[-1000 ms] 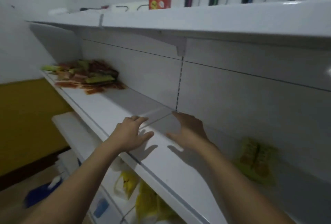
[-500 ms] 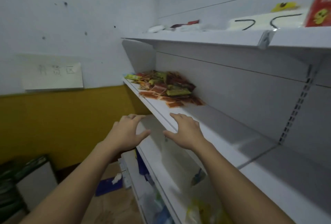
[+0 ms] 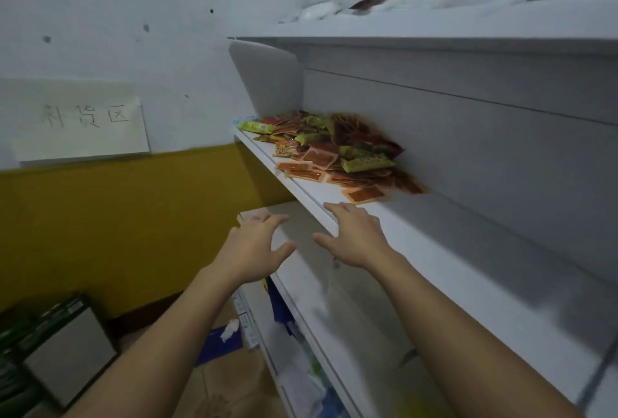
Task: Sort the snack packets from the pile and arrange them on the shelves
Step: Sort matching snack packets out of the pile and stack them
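Note:
A pile of snack packets, orange, red and green, lies at the left end of the white middle shelf. One flat orange packet sits apart at the pile's near edge. My right hand hovers over the shelf's front lip just short of that packet, fingers spread and holding nothing. My left hand hangs in front of the shelf, to the left of the right one, fingers spread and empty.
An upper shelf overhangs the pile and carries a few items. A lower shelf holds blurred goods. A paper sign hangs on the white-and-yellow wall. Dark boxes stand on the floor at left.
The view has swung left along the shelf, bringing the pile closer. Both hands have advanced toward it, still empty.

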`<act>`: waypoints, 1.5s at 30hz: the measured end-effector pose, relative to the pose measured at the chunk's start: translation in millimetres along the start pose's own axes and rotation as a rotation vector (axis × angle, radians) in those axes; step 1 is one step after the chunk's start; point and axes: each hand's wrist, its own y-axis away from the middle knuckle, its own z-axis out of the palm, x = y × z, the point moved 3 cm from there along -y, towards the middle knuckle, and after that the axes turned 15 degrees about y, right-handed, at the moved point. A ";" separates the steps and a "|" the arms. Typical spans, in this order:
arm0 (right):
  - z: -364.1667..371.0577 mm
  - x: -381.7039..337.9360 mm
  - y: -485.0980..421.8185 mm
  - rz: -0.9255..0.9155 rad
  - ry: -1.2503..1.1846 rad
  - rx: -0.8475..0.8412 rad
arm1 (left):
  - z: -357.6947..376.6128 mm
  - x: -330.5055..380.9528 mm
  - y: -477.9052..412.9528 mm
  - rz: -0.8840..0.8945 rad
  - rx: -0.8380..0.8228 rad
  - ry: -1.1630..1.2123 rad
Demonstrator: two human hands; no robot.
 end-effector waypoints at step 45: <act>82.5 -19.7 -306.3 0.476 0.125 -0.208 | 20.0 -125.1 -431.8 0.529 -0.447 0.205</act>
